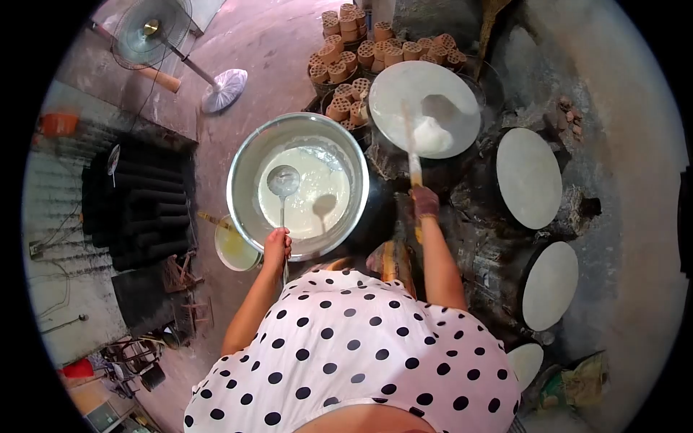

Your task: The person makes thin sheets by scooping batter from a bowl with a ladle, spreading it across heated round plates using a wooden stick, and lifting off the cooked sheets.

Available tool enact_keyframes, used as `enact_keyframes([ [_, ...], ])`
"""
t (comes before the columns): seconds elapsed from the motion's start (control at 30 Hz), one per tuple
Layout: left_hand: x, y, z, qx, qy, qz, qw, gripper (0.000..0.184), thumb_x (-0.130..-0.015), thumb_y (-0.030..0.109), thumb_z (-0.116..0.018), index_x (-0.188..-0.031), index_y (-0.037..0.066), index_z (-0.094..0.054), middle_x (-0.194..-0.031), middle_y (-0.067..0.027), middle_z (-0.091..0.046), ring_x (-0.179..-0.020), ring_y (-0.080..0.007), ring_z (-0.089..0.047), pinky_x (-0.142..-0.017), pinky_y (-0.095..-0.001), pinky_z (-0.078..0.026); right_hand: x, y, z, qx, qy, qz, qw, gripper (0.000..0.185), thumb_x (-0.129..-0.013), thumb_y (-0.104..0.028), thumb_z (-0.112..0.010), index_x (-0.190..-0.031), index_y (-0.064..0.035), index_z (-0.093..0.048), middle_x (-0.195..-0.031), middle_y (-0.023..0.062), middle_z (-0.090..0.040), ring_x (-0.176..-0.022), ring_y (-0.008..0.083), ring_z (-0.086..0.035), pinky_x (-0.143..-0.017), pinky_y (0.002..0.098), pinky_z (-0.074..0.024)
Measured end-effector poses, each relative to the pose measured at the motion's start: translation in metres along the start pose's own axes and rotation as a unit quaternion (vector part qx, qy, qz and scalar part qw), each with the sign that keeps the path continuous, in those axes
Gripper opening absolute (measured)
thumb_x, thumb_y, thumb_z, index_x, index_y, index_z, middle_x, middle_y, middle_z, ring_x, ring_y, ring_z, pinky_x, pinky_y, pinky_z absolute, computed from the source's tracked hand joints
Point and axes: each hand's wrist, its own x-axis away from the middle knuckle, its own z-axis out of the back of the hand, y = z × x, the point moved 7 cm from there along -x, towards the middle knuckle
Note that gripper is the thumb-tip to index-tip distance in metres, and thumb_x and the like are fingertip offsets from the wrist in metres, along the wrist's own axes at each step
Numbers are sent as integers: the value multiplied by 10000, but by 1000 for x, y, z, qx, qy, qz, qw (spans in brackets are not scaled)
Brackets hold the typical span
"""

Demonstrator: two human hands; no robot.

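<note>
My left hand point(276, 247) is closed round the handle of a metal ladle point(283, 180), whose round bowl hangs over a large metal basin point(236, 209). White batter point(312, 218) covers the basin's bottom. In a dark glove, my right hand point(424, 202) grips a long stick point(413, 164) with a yellowish handle. The stick's far end is blurred over a round pale griddle point(390, 90). A white heap of batter point(433, 137) lies on the griddle's near right part, beside the stick. What shape the stick's tip has, I cannot tell.
Several more round pale griddles point(529, 177) curve down the right side. Perforated clay-coloured briquettes point(338, 71) are stacked beyond the basin. A small tub point(237, 249) of yellowish liquid stands left of the basin. A standing fan point(153, 32) and black stacked cylinders point(141, 206) are farther left.
</note>
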Motion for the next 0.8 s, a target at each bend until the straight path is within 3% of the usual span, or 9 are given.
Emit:
enact_keyframes([
  [0.07,-1,6,-12,-1,-2,-18,1000,193,-970,279,-433,-913,107,-501,-593,29,-430,-411,-63,-356,-359,-217,-319,4,2,53,14,24,16,999,275,-811,-324,-552,-734,-69,-623,-585,127,-545,-529,256,-586,-502,371,-445],
  [0.17,-3,15,-31,28,8,-21,999,163,-969,246,-436,-909,116,-514,-587,23,-435,-401,-65,-344,-356,-220,-303,-38,3,111,295,71,153,940,310,-818,-344,-561,-768,-46,-631,-758,159,-631,-769,350,-628,-672,453,-468],
  [0.33,3,37,-87,29,-8,-32,999,170,-974,247,-434,-911,110,-511,-591,26,-434,-420,-61,-356,-371,-215,-315,-37,-22,66,182,27,116,976,398,-813,-426,-538,-818,-43,-642,-737,160,-609,-710,311,-591,-690,411,-450],
  [0.4,9,47,-105,19,-15,-38,999,173,-976,249,-432,-913,108,-509,-591,27,-433,-425,-60,-359,-376,-213,-318,-50,-9,53,283,-76,209,933,341,-838,-372,-527,-851,-48,-636,-809,166,-635,-789,335,-623,-701,441,-463],
  [0.47,14,56,-127,44,-25,-22,998,175,-978,253,-429,-917,107,-504,-593,31,-431,-425,-57,-355,-380,-211,-317,-80,5,86,386,-72,401,828,284,-857,-330,-506,-889,-80,-637,-883,158,-653,-815,349,-628,-698,457,-468],
  [0.5,19,58,-133,44,-25,-27,998,175,-976,259,-429,-918,111,-502,-597,32,-431,-424,-56,-351,-381,-211,-316,-48,-26,108,521,-16,397,755,239,-865,-288,-500,-887,-86,-624,-909,143,-656,-758,340,-622,-672,443,-469],
  [0.63,18,65,-166,40,-23,-31,998,173,-973,261,-427,-924,112,-501,-600,33,-434,-427,-56,-353,-384,-211,-317,-82,-59,185,244,-15,185,952,249,-824,-273,-529,-904,-65,-639,-743,153,-645,-704,312,-628,-631,400,-459],
  [0.73,16,61,-178,48,-29,-31,998,174,-972,259,-426,-923,112,-504,-597,34,-435,-427,-56,-355,-388,-212,-321,-109,-59,166,282,-4,127,951,277,-858,-309,-504,-869,-66,-637,-899,154,-650,-855,312,-627,-712,412,-488],
  [0.8,16,64,-193,55,-46,-42,997,176,-971,255,-426,-920,108,-508,-595,35,-436,-427,-56,-356,-391,-212,-325,-132,-28,113,551,-1,498,670,229,-846,-237,-500,-877,-53,-634,-782,141,-634,-780,329,-623,-672,422,-464],
])
